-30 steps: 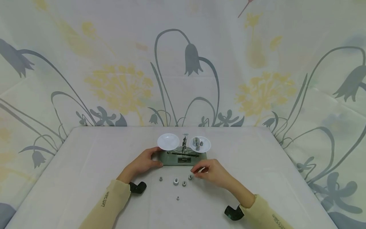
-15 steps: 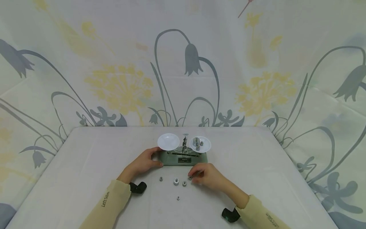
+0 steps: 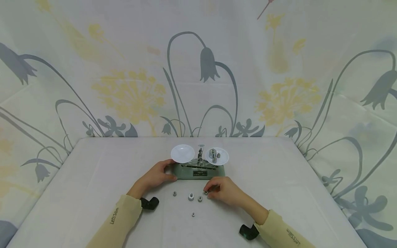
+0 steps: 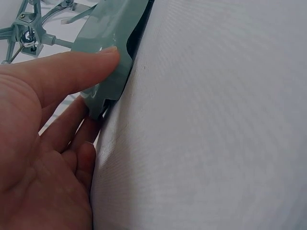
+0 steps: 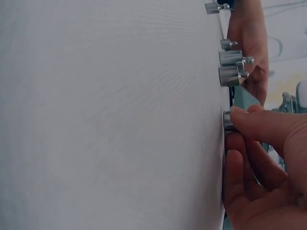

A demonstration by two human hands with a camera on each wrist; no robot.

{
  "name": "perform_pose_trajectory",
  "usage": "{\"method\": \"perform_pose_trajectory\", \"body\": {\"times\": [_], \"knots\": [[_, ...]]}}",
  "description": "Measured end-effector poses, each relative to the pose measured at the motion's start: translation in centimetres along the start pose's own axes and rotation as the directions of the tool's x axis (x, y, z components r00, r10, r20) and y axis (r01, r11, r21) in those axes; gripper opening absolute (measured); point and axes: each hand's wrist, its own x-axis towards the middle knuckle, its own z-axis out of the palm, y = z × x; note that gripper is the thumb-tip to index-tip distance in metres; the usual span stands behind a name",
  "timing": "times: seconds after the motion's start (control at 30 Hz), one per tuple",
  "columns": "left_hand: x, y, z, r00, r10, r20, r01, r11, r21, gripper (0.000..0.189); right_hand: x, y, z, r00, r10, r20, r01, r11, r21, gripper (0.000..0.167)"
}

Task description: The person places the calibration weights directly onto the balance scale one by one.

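Note:
A green balance scale stands near the back of the table. My left hand grips the left end of its base, thumb in front and fingers behind, as the left wrist view shows. In front of the scale's right end, my right hand pinches a small metal weight between thumb and fingertips, low at the tabletop. The white right pan bears several metal weights. The white left pan has nothing on it.
Several knobbed metal weights stand before the scale: a wider one, one beside it, one at the left and a tiny one nearer the front. A flowered curtain hangs behind the white table.
My right hand has come down and slightly left from beside the scale's base onto the rightmost weight, and pinches it. My left hand stays on the base.

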Motion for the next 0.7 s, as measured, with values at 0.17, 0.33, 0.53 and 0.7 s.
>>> {"method": "perform_pose_trajectory", "body": {"times": [0.17,0.33,0.53,0.7], "knots": [[0.08,-0.04,-0.06,1.0,-0.003,0.005,0.003,1.0,0.009,0.067,0.04,0.07,0.03,1.0,0.002,0.003,-0.002,1.0,-0.006,0.018],[0.25,-0.22,-0.07,1.0,0.001,0.004,-0.001,1.0,0.016,0.068,0.12,0.17,0.07,1.0,0.013,0.003,-0.012,1.0,-0.022,0.017],[0.18,-0.01,-0.09,1.0,-0.015,0.008,0.015,1.0,-0.002,0.069,0.09,0.19,0.13,1.0,0.021,-0.001,-0.021,0.999,-0.024,0.017],[0.11,0.05,-0.06,1.0,-0.019,0.006,0.019,1.0,-0.002,0.068,0.07,0.18,0.14,1.0,0.024,-0.005,-0.024,0.999,-0.024,0.015]]}}
